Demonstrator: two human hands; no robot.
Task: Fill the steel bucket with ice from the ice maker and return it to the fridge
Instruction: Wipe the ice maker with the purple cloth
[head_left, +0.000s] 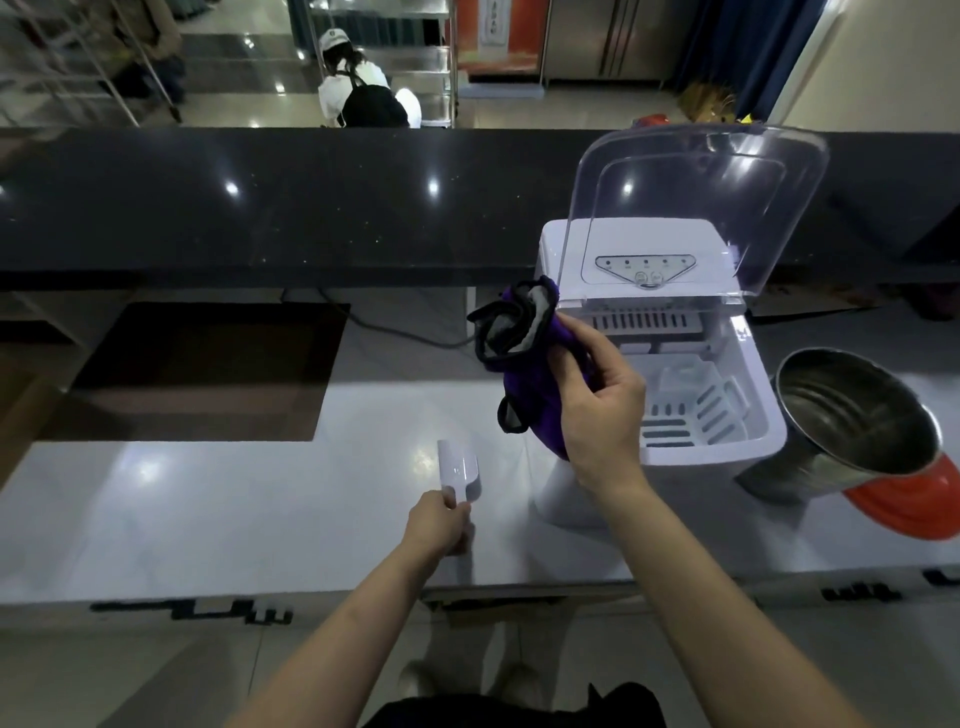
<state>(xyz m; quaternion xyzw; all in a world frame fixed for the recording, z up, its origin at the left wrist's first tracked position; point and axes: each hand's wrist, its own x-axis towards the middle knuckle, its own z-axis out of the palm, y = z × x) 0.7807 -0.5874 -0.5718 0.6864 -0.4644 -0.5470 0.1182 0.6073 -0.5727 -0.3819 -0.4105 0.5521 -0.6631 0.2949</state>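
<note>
Steel bucket (852, 431), round and empty, is shown tilted at the desk's (208, 509) right edge, beside the open white ice maker (691, 364). Left hand (439, 525) is closed on a white plastic scoop (460, 475); right hand (597, 405) is clamped on a purple cloth (524, 343). With neither hand free, the leaning bucket could topple during scooping.

Both forearms are bare from the lower edge of the frame up to the wrists, with no sleeves showing. The left hand (439, 522) and right hand (597, 405) wear no gloves, rings, or watch. Dark clothing (514, 709) shows at the bottom edge.
</note>
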